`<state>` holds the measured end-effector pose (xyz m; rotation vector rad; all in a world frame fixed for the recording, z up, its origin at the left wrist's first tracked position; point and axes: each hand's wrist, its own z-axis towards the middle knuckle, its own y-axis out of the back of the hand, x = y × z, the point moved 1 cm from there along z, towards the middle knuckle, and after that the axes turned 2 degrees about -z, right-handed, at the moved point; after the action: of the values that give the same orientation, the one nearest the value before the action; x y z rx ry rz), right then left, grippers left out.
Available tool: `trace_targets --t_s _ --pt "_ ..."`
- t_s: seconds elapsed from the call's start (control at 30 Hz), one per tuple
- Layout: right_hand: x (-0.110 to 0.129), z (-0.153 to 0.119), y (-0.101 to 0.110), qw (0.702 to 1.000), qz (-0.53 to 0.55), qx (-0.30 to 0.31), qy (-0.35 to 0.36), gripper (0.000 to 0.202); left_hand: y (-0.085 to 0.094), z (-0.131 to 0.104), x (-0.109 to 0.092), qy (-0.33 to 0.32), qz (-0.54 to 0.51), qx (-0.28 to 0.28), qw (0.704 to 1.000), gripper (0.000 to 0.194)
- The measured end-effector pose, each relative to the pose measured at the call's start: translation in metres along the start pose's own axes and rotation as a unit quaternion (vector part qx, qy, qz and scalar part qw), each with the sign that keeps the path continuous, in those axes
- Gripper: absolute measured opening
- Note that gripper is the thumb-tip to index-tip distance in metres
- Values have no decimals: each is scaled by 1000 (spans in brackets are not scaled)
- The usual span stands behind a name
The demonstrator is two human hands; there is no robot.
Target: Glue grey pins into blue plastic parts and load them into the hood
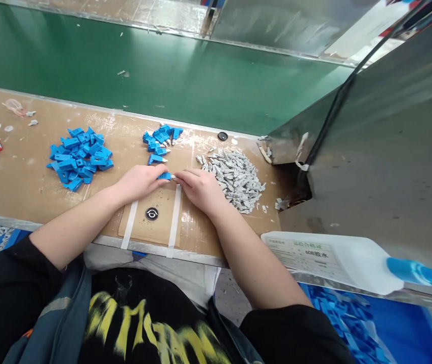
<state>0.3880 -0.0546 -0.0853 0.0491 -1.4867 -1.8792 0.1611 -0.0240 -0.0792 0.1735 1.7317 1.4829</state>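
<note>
Shirt: the black fabric shirt [136, 285] had rough, brush-like yellow lettering [140, 323] across its front.
Sleeves: the black left sleeve [22, 283] and black right sleeve [295, 333] ended near the elbows.
Outer garment: the blue-grey fabric layer [68, 328] bore a pale stripe [54, 306] and a small orange mark [28, 333].
Hands: left hand [138, 183] and right hand [204, 191] were bare.

The blue pieces [81, 157] look like smooth plastic, the grey bits [236, 178] rough and matt, the table [18, 169] card-covered, the green surface [201, 86] glossy, the metal panel [383, 151] dull.

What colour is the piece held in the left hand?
The piece in the left hand is bright blue, best seen in the head view.
</note>
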Motion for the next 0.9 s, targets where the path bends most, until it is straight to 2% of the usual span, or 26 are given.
trace_targets --t_s 0.1,0.67,0.8,0.9 --pt "1 1 -1 1000 11 -15 -2 36 0 1 -2 5 -9 1 1000 30" --pt "-2 2 -11 1000 -22 -10 3 35 1 3 -5 18 38 15 999 31" --pt "-2 2 -3 999 -30 -30 10 37 5 0 -10 26 47 -18 998 34" --pt "-10 1 11 996 -39 -78 -11 35 8 -2 -11 37 77 -54 995 35"
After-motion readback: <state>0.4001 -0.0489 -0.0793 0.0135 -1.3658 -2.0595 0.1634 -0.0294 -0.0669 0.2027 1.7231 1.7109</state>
